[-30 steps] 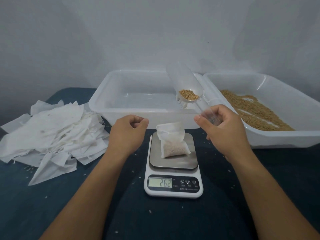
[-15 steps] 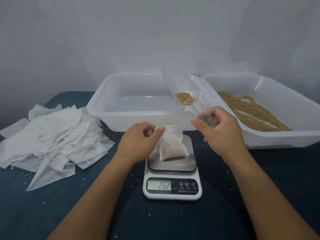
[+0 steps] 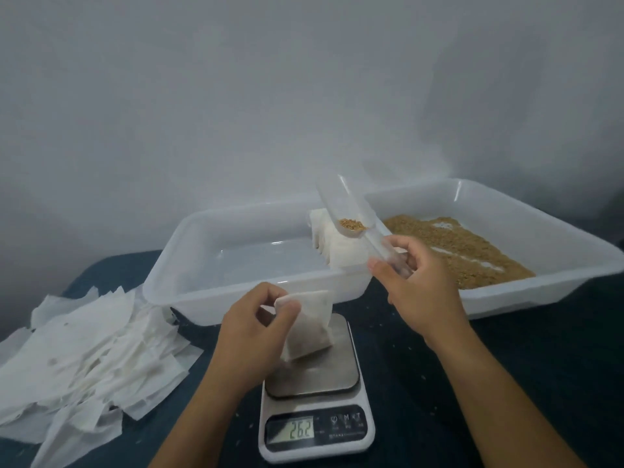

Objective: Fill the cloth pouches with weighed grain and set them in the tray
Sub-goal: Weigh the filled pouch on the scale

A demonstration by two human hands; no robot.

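My left hand [image 3: 251, 327] pinches the top of a white cloth pouch [image 3: 309, 327] that holds some grain and hangs just above the steel plate of the kitchen scale [image 3: 315, 376]. The scale's display reads 26.2. My right hand [image 3: 410, 287] grips the handle of a clear plastic scoop [image 3: 347, 206] with a little brown grain in its bowl, held over the right end of the white tray [image 3: 202, 292]. Filled pouches [image 3: 337, 244] stand in that tray's right end.
A second white tray [image 3: 553, 231] at the right holds loose brown grain [image 3: 462, 244]. A heap of flat white pouches [image 3: 87, 349] lies at the left on the dark blue table. Stray grains dot the table around the scale. A plain wall stands behind.
My left hand has reached to the pouch on the scale, pinched its top and lifted it off the plate. My right hand and the scoop stayed roughly in place. The view tilted up.
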